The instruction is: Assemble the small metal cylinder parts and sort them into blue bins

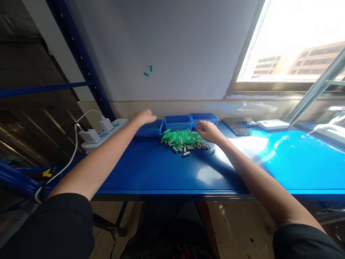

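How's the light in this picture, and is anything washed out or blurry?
Head view: the window is blown out, and glare whitens patches of the blue tabletop; head view, far left: dim; head view, center: the left hand and right hand look soft, and fine detail in the green pile is smeared.

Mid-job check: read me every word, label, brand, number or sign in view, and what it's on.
No text can be read.
White power strip: any print is too small.
Dark flat object: partly pixelated, nothing legible.
Blue wall strips: no lettering discernible.
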{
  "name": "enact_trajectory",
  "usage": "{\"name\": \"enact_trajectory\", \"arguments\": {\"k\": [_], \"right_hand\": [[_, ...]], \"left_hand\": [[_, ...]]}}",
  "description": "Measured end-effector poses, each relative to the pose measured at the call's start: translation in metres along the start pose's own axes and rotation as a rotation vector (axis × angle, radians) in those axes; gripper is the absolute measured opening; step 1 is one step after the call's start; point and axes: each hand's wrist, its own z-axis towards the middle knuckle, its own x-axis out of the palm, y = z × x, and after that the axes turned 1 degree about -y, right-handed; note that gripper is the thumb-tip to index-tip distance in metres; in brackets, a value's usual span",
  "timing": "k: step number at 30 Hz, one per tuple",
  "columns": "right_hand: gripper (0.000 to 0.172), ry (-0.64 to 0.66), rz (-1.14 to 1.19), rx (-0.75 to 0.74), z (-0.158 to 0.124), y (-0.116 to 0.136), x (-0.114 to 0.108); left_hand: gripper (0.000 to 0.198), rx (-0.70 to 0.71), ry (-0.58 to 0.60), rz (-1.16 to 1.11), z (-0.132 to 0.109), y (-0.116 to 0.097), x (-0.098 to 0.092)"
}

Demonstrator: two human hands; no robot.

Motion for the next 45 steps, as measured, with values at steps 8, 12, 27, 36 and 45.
{"name": "enact_trajectory", "arguments": {"k": [8,12,27,36,45], "right_hand": [[0.026,0.105,-0.040,-0.021,-0.001,0.001,0.000],[0.028,0.117,-0.048,-0.025,-0.001,0.000,-0.001],[0.026,0.100,-0.036,-0.079,-0.002,0.006,-0.005],[0.027,0.079,-0.030,-0.091,-0.001,0.007,-0.006],[0.031,0.105,-0.052,-0.102,-0.002,0.008,-0.006]], "left_hand": [[0.068,-0.041,0.375,0.029,0.024,0.003,0.019],[0.060,-0.038,0.314,0.053,0.033,-0.002,0.019],[0.042,0.036,-0.325,-0.115,-0.005,0.052,-0.001],[0.041,0.326,-0.310,0.112,-0.087,-0.068,-0.016],[0.080,0.424,0.053,-0.184,-0.034,-0.041,-0.010]]}}
